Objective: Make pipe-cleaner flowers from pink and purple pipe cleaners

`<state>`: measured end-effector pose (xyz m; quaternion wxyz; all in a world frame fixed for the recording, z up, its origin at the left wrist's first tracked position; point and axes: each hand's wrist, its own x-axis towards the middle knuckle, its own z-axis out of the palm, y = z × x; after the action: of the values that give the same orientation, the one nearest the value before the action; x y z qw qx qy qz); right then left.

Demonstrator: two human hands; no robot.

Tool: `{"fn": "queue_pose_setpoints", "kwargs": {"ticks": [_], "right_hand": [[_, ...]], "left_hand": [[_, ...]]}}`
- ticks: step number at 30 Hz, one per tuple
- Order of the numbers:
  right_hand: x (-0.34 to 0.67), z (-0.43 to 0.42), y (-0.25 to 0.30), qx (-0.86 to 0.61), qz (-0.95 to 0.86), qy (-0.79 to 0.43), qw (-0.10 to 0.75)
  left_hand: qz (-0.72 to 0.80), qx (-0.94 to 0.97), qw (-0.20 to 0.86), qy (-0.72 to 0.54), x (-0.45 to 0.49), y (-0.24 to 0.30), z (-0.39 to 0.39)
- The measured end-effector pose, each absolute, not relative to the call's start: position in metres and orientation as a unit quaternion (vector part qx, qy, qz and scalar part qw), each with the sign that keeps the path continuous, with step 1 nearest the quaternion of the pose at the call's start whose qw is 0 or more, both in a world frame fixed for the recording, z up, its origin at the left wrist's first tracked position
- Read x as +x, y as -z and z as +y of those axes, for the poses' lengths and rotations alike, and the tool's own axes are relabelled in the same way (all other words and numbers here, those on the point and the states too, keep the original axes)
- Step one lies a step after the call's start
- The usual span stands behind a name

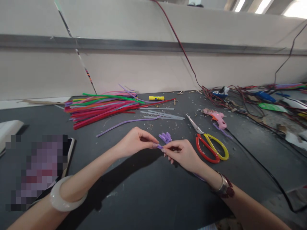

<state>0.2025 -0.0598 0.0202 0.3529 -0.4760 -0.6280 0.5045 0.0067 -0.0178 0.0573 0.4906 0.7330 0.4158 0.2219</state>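
Both my hands meet over the middle of the dark table, pinching a purple pipe cleaner (160, 147) between them. My left hand (135, 140) grips one part with thumb and forefinger. My right hand (183, 153) pinches it just beside, its other fingers curled below. A purple length trails out under my right wrist. Just beyond the fingertips, a small bunch of looped purple pipe cleaner (165, 137) shows; whether it joins the held piece I cannot tell. To the right of my right hand lie scissors (207, 143) with red and yellow handles, blades apart.
Coloured pipe cleaners (103, 110) lie piled at the back left, near a yellow glue stick (156, 98) and clear glue sticks (165, 114). A pink glue gun (217, 118) with a black cord rests at right. A phone (69, 153) lies left; tangled wires (216, 95) spread at the back right.
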Motion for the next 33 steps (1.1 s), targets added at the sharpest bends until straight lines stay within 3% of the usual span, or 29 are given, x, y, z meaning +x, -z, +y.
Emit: {"fn": "queue_pose_setpoints", "kwargs": {"ticks": [16, 33], "right_hand": [[0.203, -0.059, -0.031, -0.470, -0.613, -0.536, 0.340], [0.204, -0.058, -0.037, -0.451, -0.584, -0.588, 0.333]], "left_hand": [[0.398, 0.702, 0.555, -0.200, 0.002, -0.052, -0.013], [0.318, 0.828, 0.449, -0.102, 0.000, -0.067, -0.019]]}}
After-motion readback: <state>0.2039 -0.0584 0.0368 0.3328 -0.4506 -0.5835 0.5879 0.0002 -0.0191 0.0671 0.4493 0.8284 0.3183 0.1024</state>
